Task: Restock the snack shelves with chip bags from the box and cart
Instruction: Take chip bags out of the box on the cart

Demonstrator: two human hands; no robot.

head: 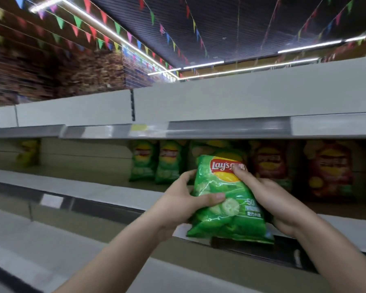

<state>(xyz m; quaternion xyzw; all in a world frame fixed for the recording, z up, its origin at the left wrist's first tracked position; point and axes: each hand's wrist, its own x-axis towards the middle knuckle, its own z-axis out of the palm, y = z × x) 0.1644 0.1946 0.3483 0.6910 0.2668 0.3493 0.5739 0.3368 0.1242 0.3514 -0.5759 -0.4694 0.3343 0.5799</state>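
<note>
I hold a green Lay's chip bag (226, 199) upright with both hands in front of the middle shelf (97, 193). My left hand (184, 199) grips its left edge, thumb across the front. My right hand (268, 197) grips its right side, thumb pressed on the logo. Behind it, green chip bags (154, 161) stand on the shelf. Red chip bags (325, 170) stand to the right. The box and cart are out of view.
A lone yellow-green bag (29, 153) stands at the far left of the same shelf, with bare shelf between it and the green bags. The upper shelf edge (220, 127) overhangs the bags. A lower shelf (51, 240) juts out below my arms.
</note>
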